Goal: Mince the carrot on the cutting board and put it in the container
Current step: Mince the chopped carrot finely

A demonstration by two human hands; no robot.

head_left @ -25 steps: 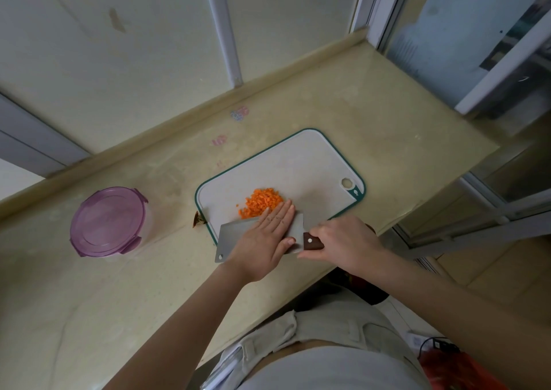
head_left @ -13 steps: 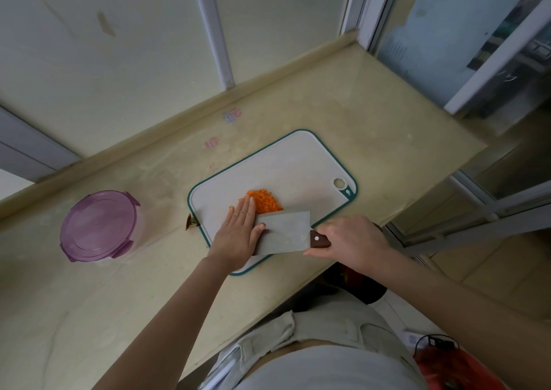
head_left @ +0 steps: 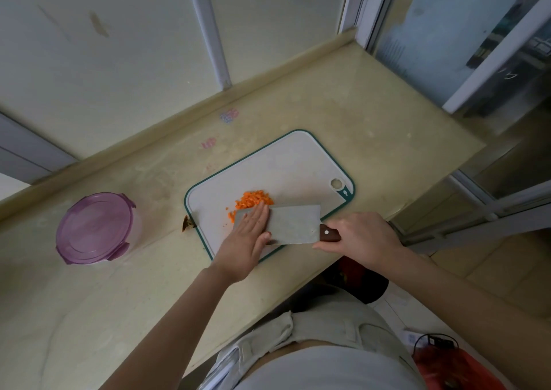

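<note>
A small heap of minced orange carrot [head_left: 253,199] lies on the white cutting board [head_left: 298,163] with a teal rim. A broad cleaver [head_left: 293,224] lies nearly flat on the board just in front of the heap. My right hand [head_left: 362,237] grips its dark wooden handle. My left hand [head_left: 246,236] presses flat on the left end of the blade, fingers straight and reaching toward the carrot. The round container [head_left: 95,228] with a purple lid on it stands on the counter to the left, apart from the board.
A small brown carrot end [head_left: 187,224] lies at the board's left edge. The beige counter [head_left: 372,115] meets a wall behind and a window frame at right; its front edge runs close under my hands. A red bag [head_left: 456,366] sits on the floor.
The cleaver shifted right across the board. My left hand slid left off the blade beside the carrot, then returned onto the blade's left end. The view also drifted slightly.
</note>
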